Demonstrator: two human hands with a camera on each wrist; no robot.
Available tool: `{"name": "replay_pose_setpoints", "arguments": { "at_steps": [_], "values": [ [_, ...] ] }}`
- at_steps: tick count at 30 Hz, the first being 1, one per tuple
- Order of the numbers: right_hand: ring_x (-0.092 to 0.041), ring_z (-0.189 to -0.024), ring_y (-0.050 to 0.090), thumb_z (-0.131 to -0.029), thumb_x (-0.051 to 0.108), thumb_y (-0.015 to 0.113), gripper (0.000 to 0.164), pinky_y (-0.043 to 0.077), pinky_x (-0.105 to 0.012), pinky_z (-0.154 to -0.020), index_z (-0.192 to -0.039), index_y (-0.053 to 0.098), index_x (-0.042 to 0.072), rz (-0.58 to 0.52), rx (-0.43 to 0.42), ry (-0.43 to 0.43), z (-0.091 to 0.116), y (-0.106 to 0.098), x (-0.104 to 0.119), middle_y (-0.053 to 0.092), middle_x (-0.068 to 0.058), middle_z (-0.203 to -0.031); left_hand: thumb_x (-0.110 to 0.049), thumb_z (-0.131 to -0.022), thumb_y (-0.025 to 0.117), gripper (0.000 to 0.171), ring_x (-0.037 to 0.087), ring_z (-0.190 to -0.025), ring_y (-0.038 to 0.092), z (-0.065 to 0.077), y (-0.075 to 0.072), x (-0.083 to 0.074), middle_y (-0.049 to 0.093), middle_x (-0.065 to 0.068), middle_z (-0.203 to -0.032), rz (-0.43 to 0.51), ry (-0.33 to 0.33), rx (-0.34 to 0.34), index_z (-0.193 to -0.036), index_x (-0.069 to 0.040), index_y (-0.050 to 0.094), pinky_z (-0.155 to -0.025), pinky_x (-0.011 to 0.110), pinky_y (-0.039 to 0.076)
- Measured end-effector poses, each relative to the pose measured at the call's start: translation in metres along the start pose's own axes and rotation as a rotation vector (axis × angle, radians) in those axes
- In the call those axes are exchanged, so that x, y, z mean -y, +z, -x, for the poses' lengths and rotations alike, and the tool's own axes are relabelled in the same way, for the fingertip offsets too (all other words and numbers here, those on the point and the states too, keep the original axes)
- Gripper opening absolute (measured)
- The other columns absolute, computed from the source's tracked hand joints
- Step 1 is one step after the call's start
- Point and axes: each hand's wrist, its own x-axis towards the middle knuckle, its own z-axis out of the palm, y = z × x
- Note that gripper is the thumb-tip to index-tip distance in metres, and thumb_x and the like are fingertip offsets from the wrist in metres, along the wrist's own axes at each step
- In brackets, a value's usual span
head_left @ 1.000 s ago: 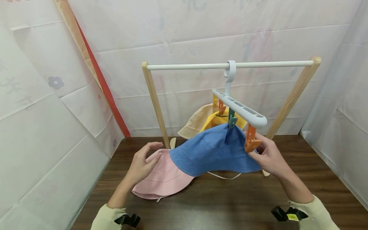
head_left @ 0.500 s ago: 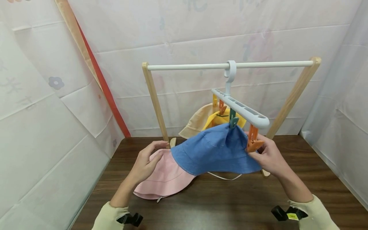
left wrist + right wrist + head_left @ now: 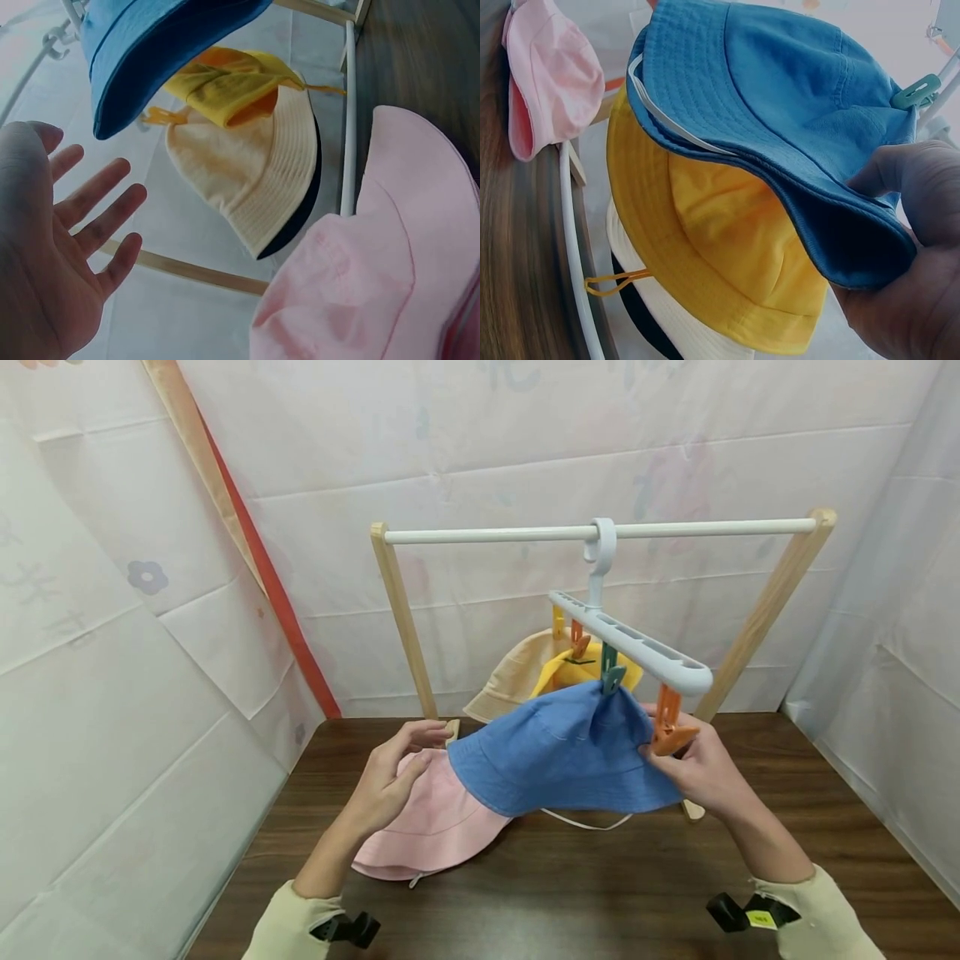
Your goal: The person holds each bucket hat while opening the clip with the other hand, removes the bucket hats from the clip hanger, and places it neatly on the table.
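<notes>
A blue bucket hat (image 3: 555, 752) hangs from a green clip (image 3: 612, 677) on a pale grey clip hanger (image 3: 637, 647). My right hand (image 3: 708, 768) holds the hat's right side, thumb on the outer cloth in the right wrist view and the other fingers partly hidden. An orange clip (image 3: 670, 731) at the hanger's near end overlaps this hand. To the left, my left hand (image 3: 386, 785) has its fingers apart and holds nothing. It is nearest to a pink bucket hat (image 3: 442, 818), which lies on the table (image 3: 600, 893).
A yellow hat (image 3: 720, 240) and a cream hat (image 3: 225, 157) hang behind the blue one, from clips farther back. The hanger hooks over the white bar (image 3: 487, 535) of a wooden-legged rack (image 3: 405, 618). Printed cloth walls (image 3: 315, 452) surround the table.
The hanger's near end and its orange clip have swung slightly right. My left hand has shifted a little right and away from me. The right hand keeps its hold on the blue hat.
</notes>
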Motion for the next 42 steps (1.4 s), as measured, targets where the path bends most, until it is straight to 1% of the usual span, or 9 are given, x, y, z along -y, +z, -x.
{"name": "replay_pose_setpoints", "arguments": {
  "at_steps": [5,10,15,19,23,30,36,39,42],
  "values": [
    [0.016,-0.127,0.061,-0.095,-0.016,0.071,0.046,0.047,-0.006,-0.103,-0.141,0.067,-0.012,-0.003,0.003,0.012,-0.001,-0.001,-0.002,0.069,0.036,-0.131,0.001,-0.108,0.061,0.040,0.028,-0.116,0.081,-0.005,0.001,-0.006,0.081,0.017,-0.136,0.012,0.008,0.007,-0.147,-0.009,0.066,-0.099,0.035,0.064],
    [0.015,-0.132,0.061,-0.095,-0.017,0.070,0.046,0.047,-0.006,-0.106,-0.141,0.067,-0.012,-0.019,0.016,-0.011,-0.003,-0.001,-0.004,0.070,0.033,-0.135,-0.002,-0.107,0.064,0.041,0.024,-0.114,0.079,-0.009,0.003,-0.013,0.080,0.018,-0.137,0.046,-0.015,0.032,-0.147,-0.005,0.064,-0.099,0.040,0.066],
    [0.015,-0.132,0.061,-0.096,-0.015,0.071,0.047,0.046,-0.006,-0.106,-0.142,0.067,-0.012,-0.013,0.027,-0.009,-0.003,-0.001,-0.005,0.070,0.034,-0.136,-0.006,-0.104,0.070,0.044,0.021,-0.121,0.077,-0.013,0.007,-0.017,0.081,0.017,-0.138,0.072,-0.014,0.054,-0.148,-0.004,0.063,-0.098,0.045,0.067],
    [0.014,-0.131,0.062,-0.097,-0.015,0.071,0.047,0.047,-0.007,-0.105,-0.143,0.066,-0.011,-0.014,0.035,-0.009,-0.003,-0.002,-0.005,0.070,0.032,-0.137,-0.007,-0.101,0.075,0.049,0.023,-0.130,0.077,-0.017,0.009,-0.018,0.081,0.014,-0.139,0.064,0.025,0.059,-0.149,-0.008,0.064,-0.101,0.042,0.064],
    [0.013,-0.130,0.063,-0.096,-0.015,0.071,0.047,0.049,-0.008,-0.103,-0.143,0.066,-0.012,-0.017,0.032,-0.013,-0.003,-0.002,-0.006,0.071,0.032,-0.136,-0.005,-0.095,0.080,0.055,0.029,-0.129,0.077,-0.024,0.013,-0.020,0.080,0.016,-0.139,0.068,0.064,0.056,-0.148,-0.008,0.065,-0.103,0.039,0.060],
    [0.014,-0.130,0.063,-0.097,-0.015,0.071,0.047,0.049,-0.008,-0.104,-0.143,0.067,-0.009,-0.021,0.034,-0.001,-0.003,-0.002,-0.005,0.070,0.034,-0.136,-0.003,-0.090,0.087,0.061,0.032,-0.130,0.077,-0.032,0.022,-0.022,0.080,0.017,-0.141,0.113,0.073,0.066,-0.146,-0.006,0.065,-0.107,0.038,0.062],
    [0.014,-0.131,0.062,-0.096,-0.015,0.071,0.047,0.049,-0.008,-0.105,-0.143,0.068,-0.009,-0.026,0.036,0.004,-0.004,-0.002,-0.005,0.071,0.033,-0.135,-0.007,-0.088,0.090,0.065,0.030,-0.126,0.078,-0.036,0.027,-0.026,0.080,0.016,-0.142,0.096,0.083,0.082,-0.147,-0.004,0.064,-0.104,0.036,0.062],
    [0.013,-0.129,0.063,-0.096,-0.015,0.071,0.047,0.049,-0.008,-0.104,-0.143,0.067,-0.010,-0.031,0.035,0.004,-0.004,-0.002,-0.005,0.071,0.033,-0.135,-0.009,-0.086,0.091,0.066,0.031,-0.124,0.079,-0.039,0.028,-0.028,0.080,0.017,-0.140,0.081,0.102,0.085,-0.146,-0.001,0.064,-0.102,0.039,0.063],
    [0.013,-0.128,0.064,-0.095,-0.016,0.071,0.047,0.049,-0.008,-0.103,-0.142,0.067,-0.012,-0.030,0.032,-0.001,-0.004,-0.002,-0.005,0.071,0.034,-0.134,-0.010,-0.085,0.091,0.067,0.033,-0.125,0.078,-0.042,0.029,-0.031,0.079,0.017,-0.140,0.076,0.098,0.090,-0.146,-0.001,0.064,-0.102,0.044,0.065]
  ]
}}
